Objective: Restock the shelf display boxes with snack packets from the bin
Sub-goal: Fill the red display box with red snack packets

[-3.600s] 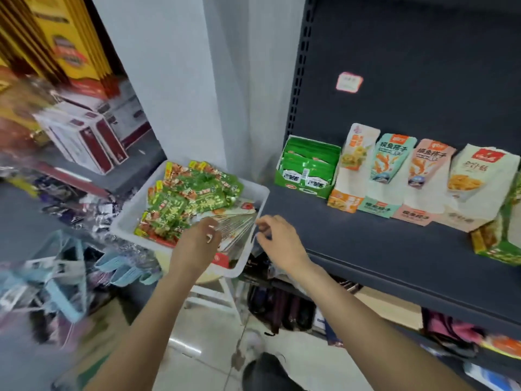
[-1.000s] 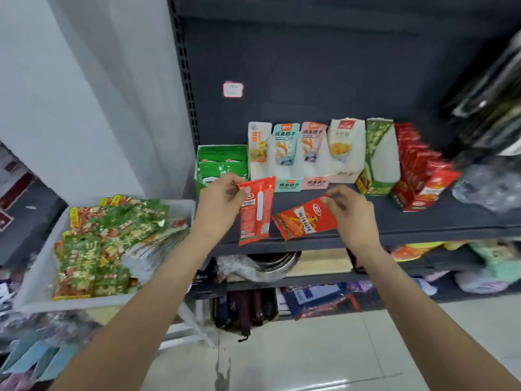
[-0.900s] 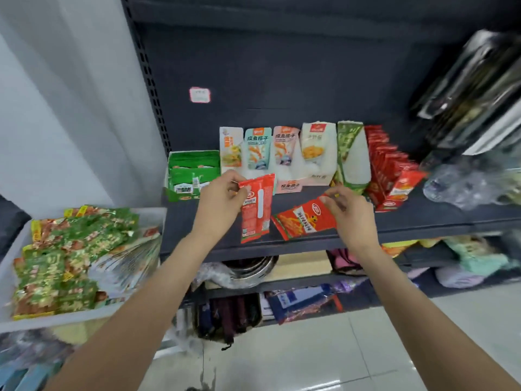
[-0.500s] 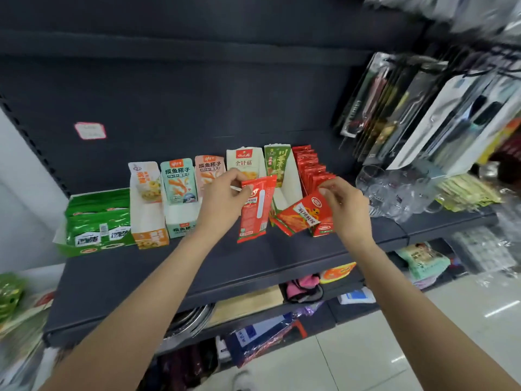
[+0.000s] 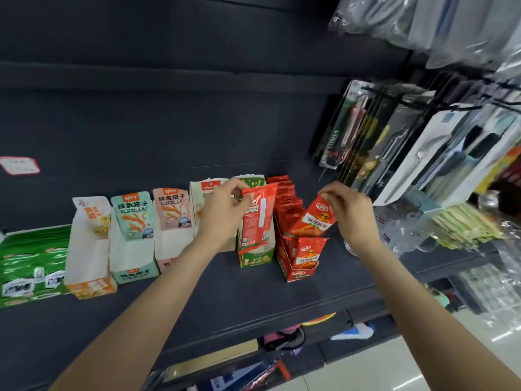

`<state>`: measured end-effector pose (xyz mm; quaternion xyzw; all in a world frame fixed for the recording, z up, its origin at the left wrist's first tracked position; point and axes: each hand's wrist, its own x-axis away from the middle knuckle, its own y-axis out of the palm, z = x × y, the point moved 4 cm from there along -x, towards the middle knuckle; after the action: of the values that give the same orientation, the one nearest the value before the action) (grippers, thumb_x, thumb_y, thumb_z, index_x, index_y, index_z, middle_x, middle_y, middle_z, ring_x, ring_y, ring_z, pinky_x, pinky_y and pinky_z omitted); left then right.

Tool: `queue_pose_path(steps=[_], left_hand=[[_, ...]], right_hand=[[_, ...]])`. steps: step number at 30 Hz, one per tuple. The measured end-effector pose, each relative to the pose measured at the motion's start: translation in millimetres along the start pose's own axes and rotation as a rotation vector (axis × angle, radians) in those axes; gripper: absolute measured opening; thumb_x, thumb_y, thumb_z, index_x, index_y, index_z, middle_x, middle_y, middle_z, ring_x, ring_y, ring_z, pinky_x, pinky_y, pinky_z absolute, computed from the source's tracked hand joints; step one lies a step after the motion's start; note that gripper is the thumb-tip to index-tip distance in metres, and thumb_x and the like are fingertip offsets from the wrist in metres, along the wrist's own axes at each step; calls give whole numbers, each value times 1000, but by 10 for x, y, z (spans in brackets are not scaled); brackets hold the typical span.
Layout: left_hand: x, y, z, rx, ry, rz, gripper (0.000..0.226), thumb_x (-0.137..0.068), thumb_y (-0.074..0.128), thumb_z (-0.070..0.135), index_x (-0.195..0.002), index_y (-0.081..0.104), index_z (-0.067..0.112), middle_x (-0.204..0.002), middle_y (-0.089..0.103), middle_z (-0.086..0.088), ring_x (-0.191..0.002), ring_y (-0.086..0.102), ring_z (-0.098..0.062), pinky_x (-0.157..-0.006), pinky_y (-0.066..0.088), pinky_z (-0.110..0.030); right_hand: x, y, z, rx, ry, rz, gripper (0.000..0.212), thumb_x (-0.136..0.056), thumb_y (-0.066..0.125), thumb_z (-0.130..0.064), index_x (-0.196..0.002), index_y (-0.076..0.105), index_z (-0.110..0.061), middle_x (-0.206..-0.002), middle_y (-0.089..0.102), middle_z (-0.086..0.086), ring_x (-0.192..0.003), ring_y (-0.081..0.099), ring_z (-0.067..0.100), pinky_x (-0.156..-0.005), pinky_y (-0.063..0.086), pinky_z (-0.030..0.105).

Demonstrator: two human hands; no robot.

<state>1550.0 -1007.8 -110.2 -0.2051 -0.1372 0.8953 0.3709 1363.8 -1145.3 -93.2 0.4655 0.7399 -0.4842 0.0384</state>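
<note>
My left hand (image 5: 222, 213) pinches the top of a tall red snack packet (image 5: 258, 215) that hangs upright in front of the green display box (image 5: 255, 256). My right hand (image 5: 349, 213) holds a second red snack packet (image 5: 313, 220) by its upper corner, tilted, just above the red display box (image 5: 296, 266). That box holds a row of matching red packets (image 5: 286, 198). The bin is out of view.
More display boxes line the dark shelf (image 5: 225, 300) to the left: pink (image 5: 170, 218), teal (image 5: 132, 235), orange-white (image 5: 90, 249) and a flat green box (image 5: 31, 263). Hanging packaged goods (image 5: 394, 142) crowd the right, with clear bags (image 5: 394, 230) below them.
I have turned from the bin to the shelf's right end. Both hands carried red packets rightward and up; the right packet now hovers over the red box, the left before the green box.
</note>
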Motion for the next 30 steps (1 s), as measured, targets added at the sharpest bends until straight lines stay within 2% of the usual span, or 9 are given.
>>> queue_pose_path(steps=[3,8,14,17,20,23,25,27,30], left_hand=[[-3,98,3,22,-18,0,14,-90,61,13,-83,55,24,-95,66,-1,-86,65,-13,-73,57,-37],[32,259,-12,11,-98,10,24,-89,60,12,-75,49,27,-90,62,2,-89,65,-19,-75,57,-45],[49,368,-13,1,-169,72,23,-90,60,13,-73,46,20,-81,59,6,-78,62,-4,-60,55,-20],[24,467,-21,97,-245,129,22,-91,58,11,-72,45,11,-77,57,-2,-71,60,-3,-52,53,-20],[9,656,0,239,-326,50,23,-92,56,11,-74,42,9,-87,60,-11,-85,65,-13,-58,58,-25],[-46,776,-1,344,-383,54,29,-92,56,9,-70,37,10,-94,59,-22,-93,65,-24,-66,60,-34],[-82,839,38,392,-390,62,30,-91,55,6,-69,37,11,-95,55,-22,-97,64,-30,-66,60,-34],[-106,899,79,409,-392,41,29,-90,56,4,-69,38,10,-92,52,-19,-97,64,-33,-69,60,-36],[-109,958,111,483,-391,-35,24,-90,57,4,-71,43,9,-97,56,-23,-98,65,-30,-76,59,-40]], right_hand=[[-16,115,213,54,-32,-122,10,-89,61,-6,-90,70,-9,-87,68,5,-78,63,21,-71,47,30],[6,301,438,66,-10,-176,12,-86,66,-12,-93,75,-14,-87,65,5,-79,63,22,-70,48,30],[-154,209,507,61,-80,-211,9,-84,69,-16,-89,76,-18,-86,68,1,-81,61,24,-70,52,42],[-51,331,526,68,-42,-412,13,-86,66,-16,-96,76,-18,-94,69,0,-82,62,18,-76,50,33],[69,382,562,-5,68,-460,20,-89,63,-18,-108,71,-18,-104,69,-2,-70,56,2,-73,45,15],[98,329,526,-205,151,-403,37,-84,70,-23,-120,63,-24,-107,67,-4,-90,60,3,-84,51,23],[89,333,429,-249,142,-435,52,-77,75,-30,-126,57,-27,-107,63,-7,-98,58,2,-88,45,13],[62,374,340,-193,97,-453,63,-73,78,-34,-131,53,-28,-106,61,-7,-98,58,3,-88,44,15],[-9,397,332,-153,89,-373,54,-78,75,-23,-129,56,-22,-103,65,-2,-90,61,7,-88,51,27]])
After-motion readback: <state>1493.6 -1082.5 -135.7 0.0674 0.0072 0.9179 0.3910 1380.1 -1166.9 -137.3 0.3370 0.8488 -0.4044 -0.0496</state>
